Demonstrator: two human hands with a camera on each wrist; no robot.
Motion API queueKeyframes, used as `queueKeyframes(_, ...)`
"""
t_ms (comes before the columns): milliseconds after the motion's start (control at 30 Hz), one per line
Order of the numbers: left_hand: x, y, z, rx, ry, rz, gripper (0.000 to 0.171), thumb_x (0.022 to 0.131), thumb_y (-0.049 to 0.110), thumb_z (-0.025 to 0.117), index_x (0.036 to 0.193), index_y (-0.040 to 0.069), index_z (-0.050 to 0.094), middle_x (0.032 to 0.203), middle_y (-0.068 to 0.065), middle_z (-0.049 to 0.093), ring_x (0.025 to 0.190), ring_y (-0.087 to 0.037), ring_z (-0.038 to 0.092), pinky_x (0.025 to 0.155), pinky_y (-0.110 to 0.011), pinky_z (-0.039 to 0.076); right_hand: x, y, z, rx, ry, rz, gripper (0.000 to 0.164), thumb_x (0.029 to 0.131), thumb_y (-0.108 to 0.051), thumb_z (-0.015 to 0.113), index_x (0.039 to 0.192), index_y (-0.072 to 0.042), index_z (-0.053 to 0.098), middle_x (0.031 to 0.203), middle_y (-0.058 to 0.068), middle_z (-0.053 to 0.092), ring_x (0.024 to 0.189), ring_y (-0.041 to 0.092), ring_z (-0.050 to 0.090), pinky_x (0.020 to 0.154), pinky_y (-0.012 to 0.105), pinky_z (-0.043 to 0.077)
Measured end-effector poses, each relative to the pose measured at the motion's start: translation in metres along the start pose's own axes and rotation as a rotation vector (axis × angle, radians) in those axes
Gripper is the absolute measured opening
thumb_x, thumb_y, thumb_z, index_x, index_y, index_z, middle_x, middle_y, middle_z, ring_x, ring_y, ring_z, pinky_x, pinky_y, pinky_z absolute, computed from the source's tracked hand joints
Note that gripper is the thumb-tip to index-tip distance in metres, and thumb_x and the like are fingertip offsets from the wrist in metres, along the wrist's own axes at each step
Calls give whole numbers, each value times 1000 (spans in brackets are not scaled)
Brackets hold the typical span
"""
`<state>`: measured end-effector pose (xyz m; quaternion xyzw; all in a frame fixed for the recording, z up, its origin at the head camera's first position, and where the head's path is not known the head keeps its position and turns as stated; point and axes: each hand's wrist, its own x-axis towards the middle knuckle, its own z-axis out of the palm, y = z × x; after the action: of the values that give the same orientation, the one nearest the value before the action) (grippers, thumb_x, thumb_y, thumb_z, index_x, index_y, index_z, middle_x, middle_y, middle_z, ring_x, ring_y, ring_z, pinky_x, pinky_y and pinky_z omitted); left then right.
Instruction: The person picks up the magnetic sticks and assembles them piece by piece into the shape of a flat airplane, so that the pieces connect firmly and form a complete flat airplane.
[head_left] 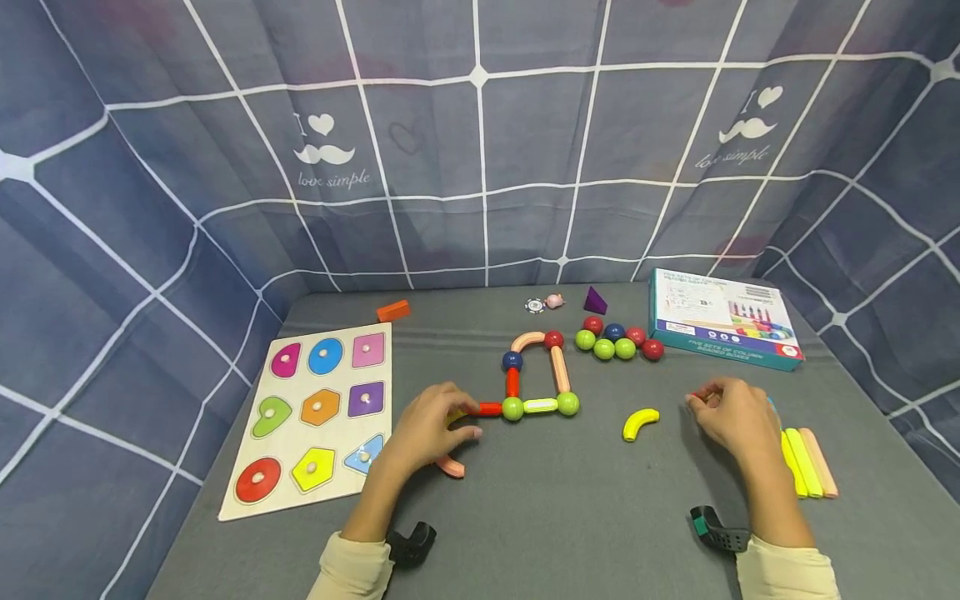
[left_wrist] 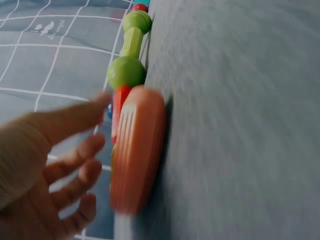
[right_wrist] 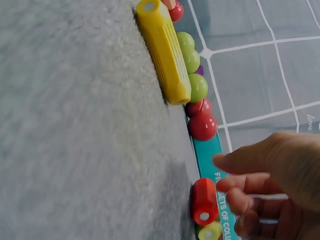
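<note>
A frame of magnetic rods and balls lies mid-table: red rod, blue ball, green ball and pale curved rod among its parts. My left hand hovers at its left end, over a partly hidden yellow piece. Its fingers are loosely bent and apart in the left wrist view, beside an orange-pink curved rod. On the right, my right hand is beside a short red rod, thumb and fingers parted. A yellow curved rod lies between the hands.
A wooden shape puzzle board lies left. Loose balls sit before a teal box at back right. Several straight rods lie right of my right hand. An orange block and purple pyramid stand at the back.
</note>
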<state>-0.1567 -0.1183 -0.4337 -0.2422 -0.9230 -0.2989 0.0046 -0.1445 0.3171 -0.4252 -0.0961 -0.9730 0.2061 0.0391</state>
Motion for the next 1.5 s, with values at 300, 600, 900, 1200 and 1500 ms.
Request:
queueKeyframes(300,-27,-12,-7,-60,-152,101,34,60,39,89,87,23,75,86,16,65,87,-10,55,79,-32,43,-4,3,3,-54,-28,68,35,81,-34,69,93,-2,65,82,18,61,72,40,54,54,43,38)
queueKeyframes(600,-34,-16,-14,-14,-193,109,27,63,30,89,86,25,76,89,16,64,89,-6,53,83,-33,41,-7,-14,15,7,82,-155,32,85,-30,68,97,0,66,87,14,60,77,33,56,57,43,39)
queueKeyframes(900,-31,-12,-3,18,-136,177,23,67,33,86,86,24,76,84,15,65,80,-9,51,73,-29,39,-29,-93,57,247,-46,-678,14,84,-27,74,95,-22,66,81,-13,56,70,9,51,61,26,40)
queueKeyframes(1200,-27,-5,3,61,-125,175,21,72,37,83,88,25,76,84,14,64,78,-8,49,72,-27,38,-53,-150,89,163,-333,-831,9,87,-35,69,90,-30,62,76,-20,51,70,3,50,62,23,40)
queueKeyframes(1500,-28,-7,6,55,-109,184,22,70,37,84,86,25,76,82,16,63,77,-6,49,72,-26,39,-54,-172,102,161,-384,-879,11,85,-35,70,89,-28,62,78,-15,54,67,4,50,61,23,39)
